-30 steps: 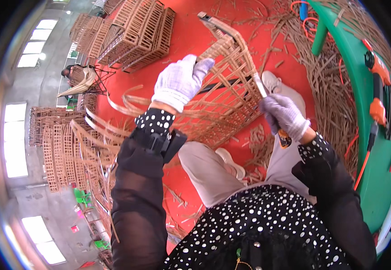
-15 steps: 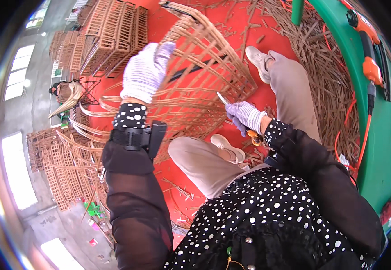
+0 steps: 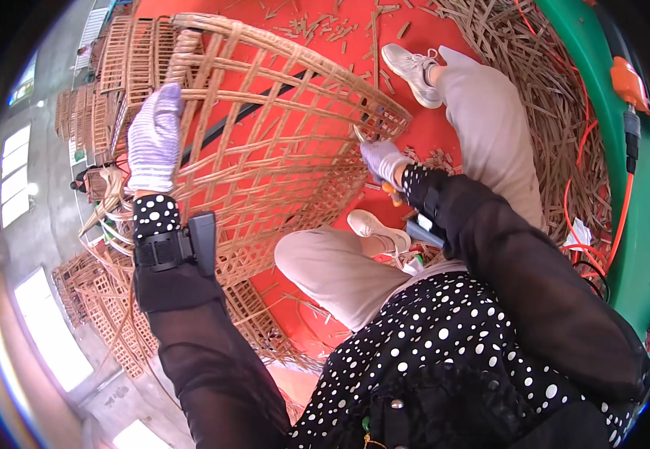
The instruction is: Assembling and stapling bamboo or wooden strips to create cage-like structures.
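Observation:
A large openwork basket [image 3: 257,97] of brown woven strips stands tilted in front of me. My left hand [image 3: 155,142], in a white-and-lilac striped glove, is closed on the wrapped strip at its left edge. Down by the basket's right end is my right hand [image 3: 385,159], gloved the same way. It is closed around a pointed metal tool with an orange handle [image 3: 392,192]; whether that is a pair of pliers or an awl I cannot tell. The metal tip reaches the rim at that end.
Cut brown strips [image 3: 535,112] lie heaped on the right, beside a green table [image 3: 643,247] carrying an orange-and-black power tool [image 3: 628,82] with an orange cord. More woven frames [image 3: 126,60] are stacked at the far left. Scraps litter the red floor mat [image 3: 317,49].
The basket has swung left and turned its open weave more toward me, my left hand moving left with it. My right hand has gone up and left, bringing the tool's tip to the rim.

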Motion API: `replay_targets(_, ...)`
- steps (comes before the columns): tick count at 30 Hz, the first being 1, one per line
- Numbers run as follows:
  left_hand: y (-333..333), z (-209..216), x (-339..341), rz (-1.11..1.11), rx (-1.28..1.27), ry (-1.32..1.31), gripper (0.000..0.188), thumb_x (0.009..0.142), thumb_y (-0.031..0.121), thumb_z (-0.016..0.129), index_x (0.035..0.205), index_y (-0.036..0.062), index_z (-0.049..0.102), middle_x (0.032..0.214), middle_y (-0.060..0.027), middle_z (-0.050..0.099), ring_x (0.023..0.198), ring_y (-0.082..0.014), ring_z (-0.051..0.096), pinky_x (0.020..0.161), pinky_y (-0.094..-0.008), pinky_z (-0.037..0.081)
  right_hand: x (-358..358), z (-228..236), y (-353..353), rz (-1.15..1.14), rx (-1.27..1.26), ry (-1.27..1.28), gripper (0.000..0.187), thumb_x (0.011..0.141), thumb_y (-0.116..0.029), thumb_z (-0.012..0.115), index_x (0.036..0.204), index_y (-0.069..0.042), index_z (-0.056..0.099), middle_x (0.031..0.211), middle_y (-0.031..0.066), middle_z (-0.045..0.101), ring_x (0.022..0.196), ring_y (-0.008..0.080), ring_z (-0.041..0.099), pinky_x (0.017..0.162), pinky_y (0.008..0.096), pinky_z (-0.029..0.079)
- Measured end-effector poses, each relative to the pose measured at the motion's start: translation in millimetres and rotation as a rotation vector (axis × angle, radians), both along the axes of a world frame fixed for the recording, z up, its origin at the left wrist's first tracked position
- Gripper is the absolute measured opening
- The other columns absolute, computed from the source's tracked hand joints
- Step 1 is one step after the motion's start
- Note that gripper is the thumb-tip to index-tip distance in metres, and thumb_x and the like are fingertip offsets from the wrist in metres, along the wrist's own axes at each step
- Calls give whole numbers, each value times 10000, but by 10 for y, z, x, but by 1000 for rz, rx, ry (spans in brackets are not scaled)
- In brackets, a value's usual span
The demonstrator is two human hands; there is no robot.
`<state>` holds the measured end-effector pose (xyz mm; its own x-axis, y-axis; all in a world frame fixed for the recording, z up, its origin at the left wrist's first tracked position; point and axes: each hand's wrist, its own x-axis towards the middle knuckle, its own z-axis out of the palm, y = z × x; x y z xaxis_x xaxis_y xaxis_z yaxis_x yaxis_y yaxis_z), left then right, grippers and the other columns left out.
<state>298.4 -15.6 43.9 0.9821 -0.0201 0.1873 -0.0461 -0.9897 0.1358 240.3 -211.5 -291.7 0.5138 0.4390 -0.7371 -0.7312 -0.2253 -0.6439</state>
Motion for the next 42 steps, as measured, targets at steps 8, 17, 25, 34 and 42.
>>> replay_targets(8,454,-83,364,178,-279,40,404,887,351,487,1027,-15,589,862,-97,621,771,-143,568,720,-280,450,-13,-843,-146,162,-273,101,489,881,-346,327,720,24,604,596,157,598,573,278,614,510,404,467)
replay_targets(17,748,-69,310,338,-738,68,283,873,343,521,936,72,574,710,33,519,566,-42,441,494,-176,350,125,-1656,-3,590,-349,-25,408,859,-284,345,838,29,605,719,172,633,645,295,634,532,434,482)
replay_targets(25,548,-46,214,373,-899,-17,372,877,328,498,1107,36,496,977,-77,597,824,-142,598,713,-254,511,42,-1556,-66,33,-508,232,542,850,-446,361,813,22,631,743,187,634,699,289,639,559,402,483)
replay_targets(34,625,32,256,450,-808,23,328,883,328,502,1023,39,568,817,-17,583,689,-76,532,600,-207,434,-93,-2055,41,-33,-453,159,576,839,-488,366,791,20,635,733,197,628,688,322,627,605,417,496)
replay_targets(42,86,-113,115,-95,47,-119,409,824,446,535,904,52,608,746,-164,612,673,-245,604,627,-338,463,288,-210,-271,191,-258,-18,355,793,-337,543,823,14,586,606,150,565,444,255,553,425,348,455)
